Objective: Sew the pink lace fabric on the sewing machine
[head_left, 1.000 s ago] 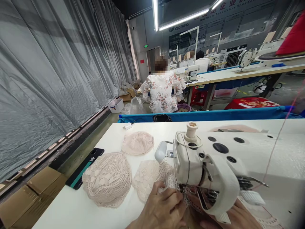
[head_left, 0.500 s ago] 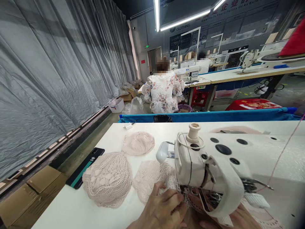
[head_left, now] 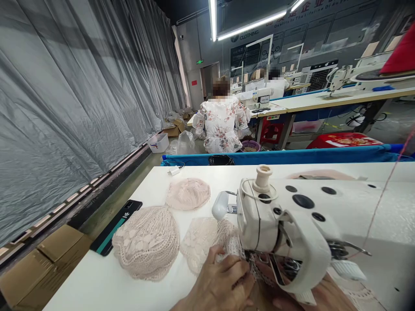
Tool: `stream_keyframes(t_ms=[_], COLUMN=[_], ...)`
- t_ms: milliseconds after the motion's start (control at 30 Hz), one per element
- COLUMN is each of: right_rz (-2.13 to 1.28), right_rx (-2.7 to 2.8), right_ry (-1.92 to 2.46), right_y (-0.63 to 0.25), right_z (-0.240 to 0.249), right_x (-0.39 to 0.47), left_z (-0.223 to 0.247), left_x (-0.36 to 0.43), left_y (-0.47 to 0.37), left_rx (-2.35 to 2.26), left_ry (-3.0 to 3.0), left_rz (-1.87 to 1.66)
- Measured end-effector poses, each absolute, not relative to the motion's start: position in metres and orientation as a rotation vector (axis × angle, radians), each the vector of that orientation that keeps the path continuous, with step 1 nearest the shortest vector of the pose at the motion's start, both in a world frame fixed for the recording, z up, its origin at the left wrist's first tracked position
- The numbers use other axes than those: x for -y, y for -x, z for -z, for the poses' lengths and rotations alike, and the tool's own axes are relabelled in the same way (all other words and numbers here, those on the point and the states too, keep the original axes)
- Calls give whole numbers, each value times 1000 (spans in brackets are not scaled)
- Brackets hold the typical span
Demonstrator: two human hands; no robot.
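White worktable [head_left: 106, 280], three pale lace pieces [head_left: 147, 242] lying on it, white sewing machine [head_left: 301, 224], black phone [head_left: 115, 226] at left edge

Pale pink lace piece [head_left: 207, 237] lies flat on white table, crumpled under your left hand [head_left: 220, 283] fingertips, spreading away left of your grip. Near edge runs beneath sewing machine head [head_left: 275, 224], just right of your fingers.

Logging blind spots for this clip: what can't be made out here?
- Right hand, head view: mostly behind the sewing machine head and cut by the bottom edge; its grip cannot be told.
- Needle area: hidden by the machine head.
- Left hand: wrist cut off; fingers press the lace piece.
- Phone: partly under the lace cap.
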State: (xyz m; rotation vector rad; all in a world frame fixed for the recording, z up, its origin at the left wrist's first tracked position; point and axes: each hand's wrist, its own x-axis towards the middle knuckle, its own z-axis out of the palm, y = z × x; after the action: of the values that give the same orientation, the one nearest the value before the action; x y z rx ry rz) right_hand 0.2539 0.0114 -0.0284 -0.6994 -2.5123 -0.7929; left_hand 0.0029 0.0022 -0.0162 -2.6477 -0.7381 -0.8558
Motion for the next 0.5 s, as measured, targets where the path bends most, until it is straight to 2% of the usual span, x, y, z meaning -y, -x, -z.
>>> stream_keyframes(t_ms=[333,500], right_rz=[699,542], right_rx=[2467,2369], right_ry=[734,766], right_y=[-252,-251], right_z=[28,34], right_x=[-8,-8], left_z=[17,18], left_x=[-3,-2], left_y=[-2,-2], left_rx=[762,757], left_ry=[2665,2663], left_rz=[738,732])
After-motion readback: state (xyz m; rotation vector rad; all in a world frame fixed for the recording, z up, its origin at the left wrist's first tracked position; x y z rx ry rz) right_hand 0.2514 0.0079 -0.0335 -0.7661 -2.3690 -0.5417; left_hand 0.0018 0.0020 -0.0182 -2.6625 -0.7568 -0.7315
